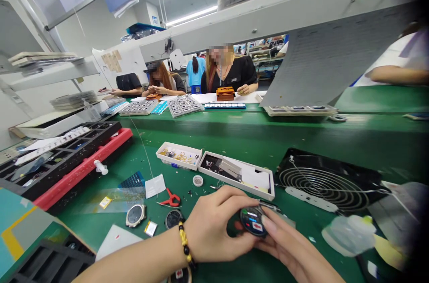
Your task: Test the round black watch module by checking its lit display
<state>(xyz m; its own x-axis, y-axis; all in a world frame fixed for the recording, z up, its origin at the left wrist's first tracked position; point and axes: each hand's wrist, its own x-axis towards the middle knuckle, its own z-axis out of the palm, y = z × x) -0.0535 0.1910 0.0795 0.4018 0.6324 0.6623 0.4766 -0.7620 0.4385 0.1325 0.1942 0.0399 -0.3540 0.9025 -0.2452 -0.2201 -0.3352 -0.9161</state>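
Observation:
A round smartwatch face (254, 220) with small coloured marks on its dark front is held between both my hands above the green bench. My left hand (219, 225) curls its fingers and thumb around the watch from the left. From the other side, my right hand (284, 238) grips it, with the thumb at the edge of the face. The fingers beneath are partly hidden. Left of my hands lie a silver-rimmed round watch (136, 215), a dark round watch (173, 219) partly behind my wrist, and a small silver battery (150, 228).
Ahead are two white parts trays (179, 156) (237, 175), a red clamp (170, 198) and a small round dish (198, 180). A black fan (330, 180) with a wire guard stands right, near a translucent container (348, 234). A red-edged black rack (83, 169) borders the left. People sit opposite.

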